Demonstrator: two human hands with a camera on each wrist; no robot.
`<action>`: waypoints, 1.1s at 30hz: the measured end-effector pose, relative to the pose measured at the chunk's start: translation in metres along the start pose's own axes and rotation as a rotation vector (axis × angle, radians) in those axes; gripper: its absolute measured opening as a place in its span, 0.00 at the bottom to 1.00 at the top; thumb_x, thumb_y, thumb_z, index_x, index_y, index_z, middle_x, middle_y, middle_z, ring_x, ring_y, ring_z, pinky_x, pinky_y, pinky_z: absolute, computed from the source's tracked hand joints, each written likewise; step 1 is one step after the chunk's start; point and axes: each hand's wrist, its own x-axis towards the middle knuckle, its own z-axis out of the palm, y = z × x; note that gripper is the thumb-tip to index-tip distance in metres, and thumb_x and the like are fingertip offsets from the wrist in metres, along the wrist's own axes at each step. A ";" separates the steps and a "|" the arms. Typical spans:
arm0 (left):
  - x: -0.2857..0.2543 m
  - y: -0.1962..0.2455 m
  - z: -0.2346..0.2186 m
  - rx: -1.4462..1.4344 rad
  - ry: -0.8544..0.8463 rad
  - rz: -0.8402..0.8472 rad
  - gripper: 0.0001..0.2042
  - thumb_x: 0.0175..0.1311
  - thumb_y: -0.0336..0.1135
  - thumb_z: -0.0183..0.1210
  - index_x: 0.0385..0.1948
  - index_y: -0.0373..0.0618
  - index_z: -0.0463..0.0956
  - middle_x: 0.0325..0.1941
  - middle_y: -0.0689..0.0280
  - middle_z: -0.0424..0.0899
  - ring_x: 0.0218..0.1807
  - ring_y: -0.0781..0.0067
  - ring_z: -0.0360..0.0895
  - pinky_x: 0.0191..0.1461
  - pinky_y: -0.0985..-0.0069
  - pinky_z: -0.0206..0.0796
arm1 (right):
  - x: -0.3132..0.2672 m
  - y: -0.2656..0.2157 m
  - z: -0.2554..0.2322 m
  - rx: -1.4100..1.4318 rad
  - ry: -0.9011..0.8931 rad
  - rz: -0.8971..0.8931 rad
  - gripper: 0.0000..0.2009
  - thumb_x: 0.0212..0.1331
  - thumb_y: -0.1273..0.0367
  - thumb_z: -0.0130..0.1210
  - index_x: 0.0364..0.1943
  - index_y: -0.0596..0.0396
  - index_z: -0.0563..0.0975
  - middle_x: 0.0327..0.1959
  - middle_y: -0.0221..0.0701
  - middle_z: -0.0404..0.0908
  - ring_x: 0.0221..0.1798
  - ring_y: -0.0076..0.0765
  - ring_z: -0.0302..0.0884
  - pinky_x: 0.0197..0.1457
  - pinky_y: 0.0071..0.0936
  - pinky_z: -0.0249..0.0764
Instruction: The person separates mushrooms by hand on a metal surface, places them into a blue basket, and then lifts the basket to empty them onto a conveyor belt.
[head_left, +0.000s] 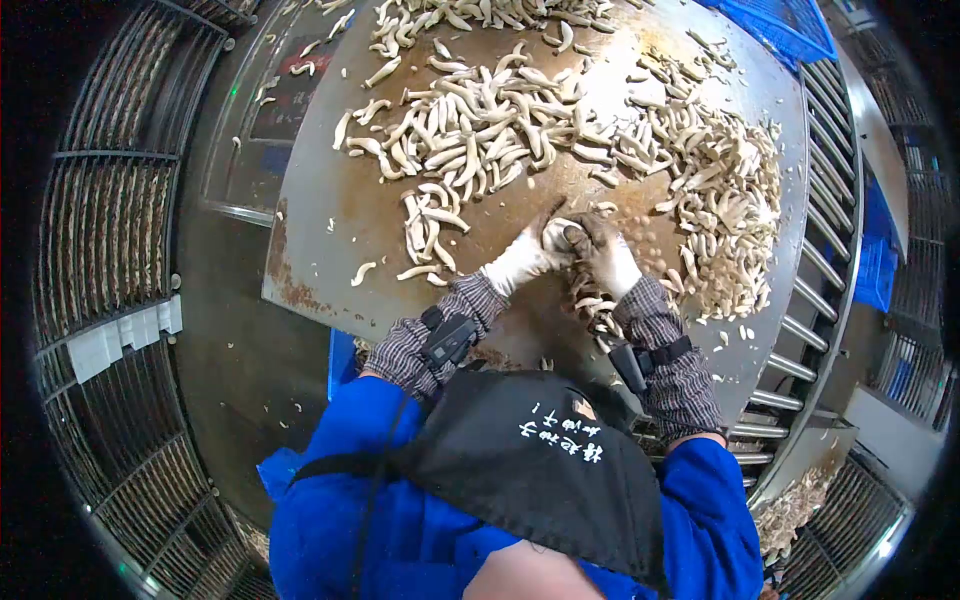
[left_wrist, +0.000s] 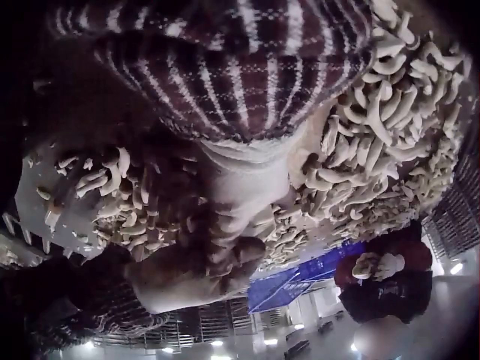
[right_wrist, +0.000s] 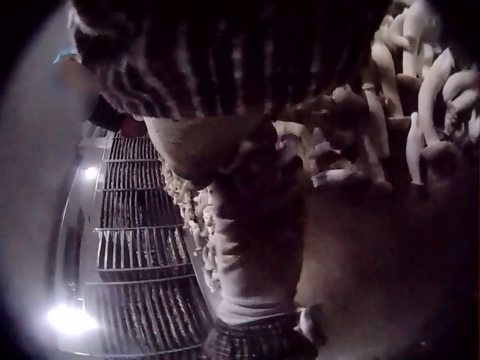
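Note:
Both hands wear white gloves with dark, dirty fingers and meet close together over the metal table (head_left: 330, 190). My left hand (head_left: 522, 260) grips a pale mushroom (head_left: 556, 236), partly hidden by the fingers. From the other side, my right hand (head_left: 608, 258) has its curled fingers and thumb on the same mushroom. In the left wrist view, both gloves overlap in shadow. Curved, long-stemmed mushrooms (head_left: 470, 130) lie in a loose heap beyond the hands. Smaller trimmed mushrooms (head_left: 725, 210) are piled to the right. A few more mushrooms (head_left: 590, 300) lie just below the right hand.
A roller conveyor (head_left: 815, 270) runs along the table's right side. A blue crate (head_left: 775, 25) stands at the far right corner, and another blue crate (head_left: 876, 270) is beyond the rollers. Slatted racks (head_left: 110, 230) line the left. In the left wrist view, another person (left_wrist: 386, 281) stands across.

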 end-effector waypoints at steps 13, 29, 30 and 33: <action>-0.043 0.071 -0.005 0.396 0.067 -0.124 0.11 0.62 0.31 0.51 0.42 0.35 0.74 0.31 0.61 0.84 0.21 0.75 0.81 0.17 0.85 0.65 | 0.015 0.003 0.003 0.661 -0.355 0.263 0.26 0.58 0.67 0.60 0.59 0.65 0.67 0.56 0.41 0.74 0.59 0.35 0.71 0.61 0.28 0.67; -0.058 0.073 -0.040 0.391 0.176 -0.207 0.18 0.67 0.44 0.53 0.50 0.41 0.68 0.27 0.65 0.81 0.22 0.71 0.81 0.17 0.86 0.64 | 0.028 -0.005 0.062 0.844 -0.483 0.512 0.27 0.54 0.76 0.54 0.62 0.64 0.65 0.56 0.34 0.75 0.52 0.27 0.72 0.60 0.23 0.64; -0.056 0.064 -0.049 0.338 0.239 -0.118 0.17 0.68 0.43 0.52 0.50 0.38 0.68 0.28 0.62 0.81 0.24 0.68 0.82 0.18 0.84 0.66 | 0.029 -0.014 0.057 0.950 -0.397 0.426 0.28 0.54 0.76 0.54 0.62 0.64 0.64 0.56 0.34 0.75 0.51 0.28 0.73 0.58 0.23 0.66; -0.058 0.066 -0.061 0.238 0.293 -0.052 0.17 0.69 0.39 0.46 0.45 0.30 0.69 0.35 0.51 0.84 0.28 0.63 0.84 0.19 0.79 0.71 | 0.027 0.019 0.055 0.933 -0.340 0.367 0.28 0.55 0.75 0.52 0.64 0.63 0.62 0.59 0.38 0.72 0.53 0.32 0.74 0.57 0.26 0.69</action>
